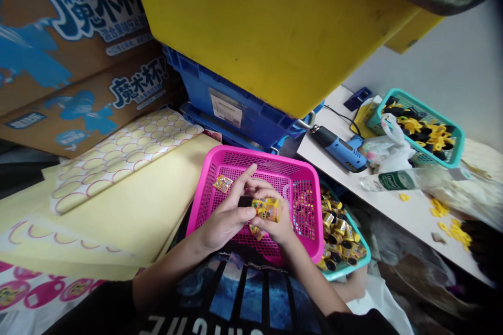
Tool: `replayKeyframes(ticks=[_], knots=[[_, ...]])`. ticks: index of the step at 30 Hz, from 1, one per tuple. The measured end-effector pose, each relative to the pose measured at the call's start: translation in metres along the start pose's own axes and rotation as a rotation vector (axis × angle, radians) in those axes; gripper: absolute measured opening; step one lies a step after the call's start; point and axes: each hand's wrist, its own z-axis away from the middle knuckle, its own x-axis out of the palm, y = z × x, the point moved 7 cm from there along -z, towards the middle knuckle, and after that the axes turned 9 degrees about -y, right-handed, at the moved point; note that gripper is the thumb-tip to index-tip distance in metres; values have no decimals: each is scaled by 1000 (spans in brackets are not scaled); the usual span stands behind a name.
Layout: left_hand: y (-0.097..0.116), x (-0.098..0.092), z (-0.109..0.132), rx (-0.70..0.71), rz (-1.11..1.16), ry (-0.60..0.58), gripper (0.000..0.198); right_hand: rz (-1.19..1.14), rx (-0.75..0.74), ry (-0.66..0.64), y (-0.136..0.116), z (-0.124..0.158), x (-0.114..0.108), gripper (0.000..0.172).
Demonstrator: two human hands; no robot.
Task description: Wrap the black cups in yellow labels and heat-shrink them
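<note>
Over the pink basket [207, 175], my two hands hold a small yellow printed bottle [268, 209] with a black cap [245, 201]. My left hand [223, 222] is closed about the black end, its thumb against the bottle and its index finger pointing up. The yellow body rests in the closed fingers of my right hand [283, 225]. Inside the basket, a yellow wrapper piece [222, 183] lies at the left, and another yellow printed piece [257, 232] shows below my hands. More yellow pieces are seen through the mesh at the right.
A teal basket [363, 261] of yellow bottles with black caps stands right of the pink one. On the white table lie a blue heat gun [340, 149], a plastic bottle [396, 180] and another teal basket [458, 146]. Sticker sheets [157, 167] lie left; a yellow bin [267, 26] overhangs ahead.
</note>
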Motion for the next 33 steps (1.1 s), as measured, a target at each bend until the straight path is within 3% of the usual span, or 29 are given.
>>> replayKeyframes(ticks=[6,12,17,20,24,30,33], knots=[[-6,0,1,17,83,1,78,56,79,-4,17,5,8,40],[-7,-3,-4,21,146,107,72,58,261,3,55,11,9,54],[-10,-20,-7,12,224,204,72,110,268,4,59,12,8,55],[-12,-25,-8,5,217,260,81,31,255,-15,56,12,12,57],[-11,-19,-9,13,216,296,81,-51,197,51,53,13,12,44],[-14,-21,-9,81,272,447,64,-167,365,53,73,16,10,53],[-16,-15,-16,47,284,352,56,-353,431,32,76,18,5,55]])
